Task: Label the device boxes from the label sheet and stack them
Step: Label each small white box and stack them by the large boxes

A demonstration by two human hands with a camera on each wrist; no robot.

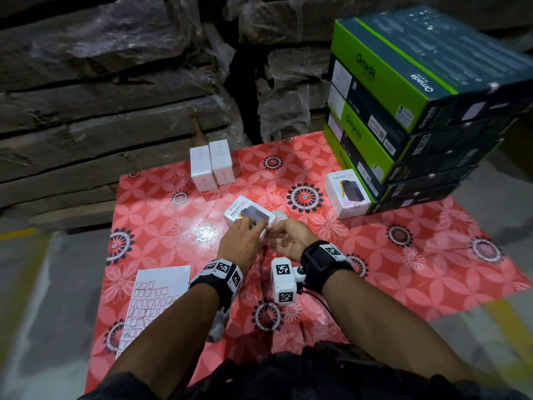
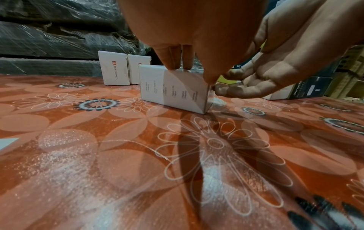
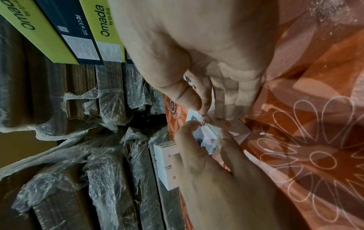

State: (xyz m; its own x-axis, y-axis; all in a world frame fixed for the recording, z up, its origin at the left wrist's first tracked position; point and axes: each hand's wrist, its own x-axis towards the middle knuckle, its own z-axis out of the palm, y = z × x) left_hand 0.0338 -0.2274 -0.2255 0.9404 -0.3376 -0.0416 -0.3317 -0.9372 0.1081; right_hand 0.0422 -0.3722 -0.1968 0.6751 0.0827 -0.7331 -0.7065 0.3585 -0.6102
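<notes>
Close in, the left hand lays straight fingertips on the small white printed device box mid-mat while the right hand pinches something tiny at its near-right corner, probably a label; best pressed flat from one edge. White label sheet lies near-left; two upright white boxes far, another white box right against the green-and-dark carton stack, none blocking.
</notes>
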